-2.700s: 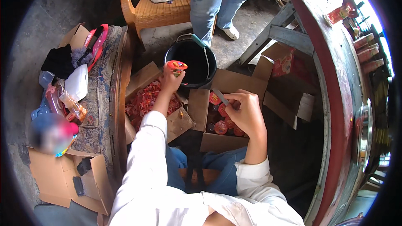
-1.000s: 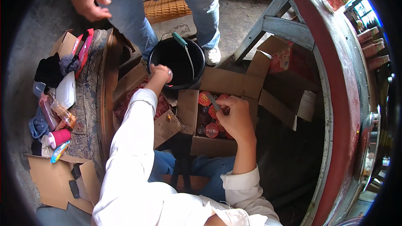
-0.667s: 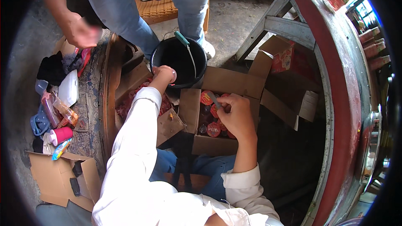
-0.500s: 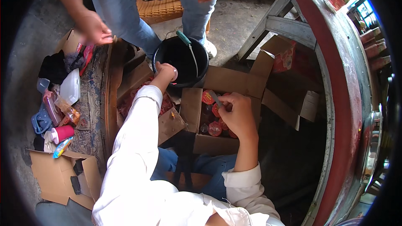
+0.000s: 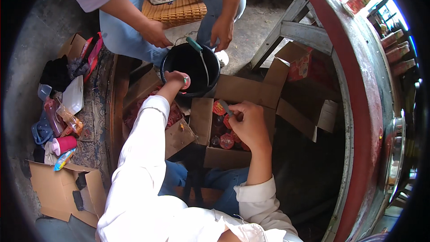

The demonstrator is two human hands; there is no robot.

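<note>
Left hand (image 5: pixel 174 77): fingers wrapped round a small, round, pinkish, see-through plastic cup (image 5: pixel 186 81), at the near-left rim of the round black plastic bucket (image 5: pixel 217 75). Cup looks light and thin-walled; probably gives under a hard squeeze, slippery if wet. Best hold likely round the sides, just under the lip.

Right hand (image 5: pixel 248 121): thumb and fingers pinching a thin, flat grey blade-like tool (image 5: pixel 225 106), nearer the wearer than the bucket and to its right. Probably stiff and light; safest held by the end in the fist.

Below the tool, an open brown cardboard box (image 5: pixel 238 88) of red-lidded clear cups (image 5: pixel 226 141). Left of the bucket, red plastic scraps (image 5: pixel 174 117), partly under the forearm.

Hard to make out: cup's far side and contents; tool's gripped end; bucket's dark inside; lower cups. Co-worker's hands (image 5: pixel 155 32) beyond the bucket; contact unclear.
</note>
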